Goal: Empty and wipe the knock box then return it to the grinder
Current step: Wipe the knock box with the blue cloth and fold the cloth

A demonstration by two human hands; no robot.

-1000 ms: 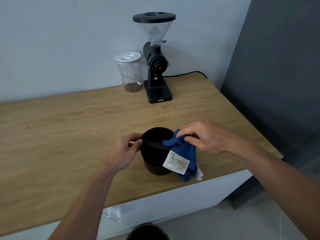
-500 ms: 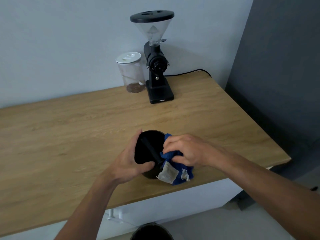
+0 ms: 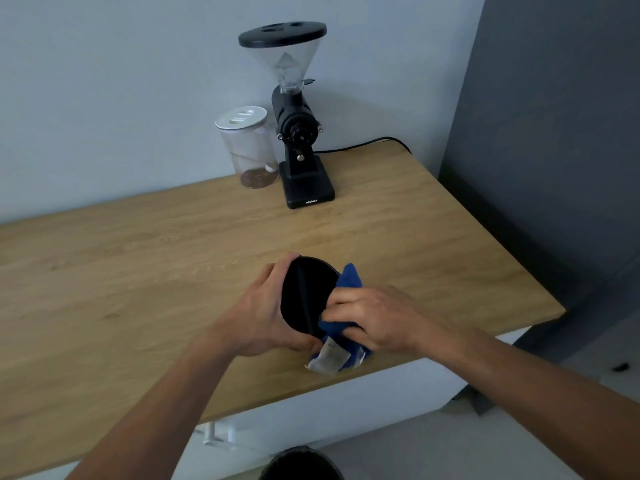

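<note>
The black round knock box (image 3: 308,292) is tilted with its mouth facing me, its knock bar running down the middle. My left hand (image 3: 263,313) grips its left wall and rim near the counter's front edge. My right hand (image 3: 370,317) holds a blue cloth (image 3: 346,306) with a white label and presses it into the right side of the box. The black grinder (image 3: 298,140) with a clear hopper stands at the back of the wooden counter (image 3: 138,271), well beyond the box.
A clear jar (image 3: 249,147) with a white lid stands left of the grinder. The grinder's black cable (image 3: 363,145) runs right along the wall. A dark round bin (image 3: 301,464) sits on the floor below the counter's front edge. A grey panel bounds the right.
The knock box has tipped from upright to mouth-toward-me. My left hand shifted from the rim to the box's side. My right hand pushed the cloth from over the rim into the box.
</note>
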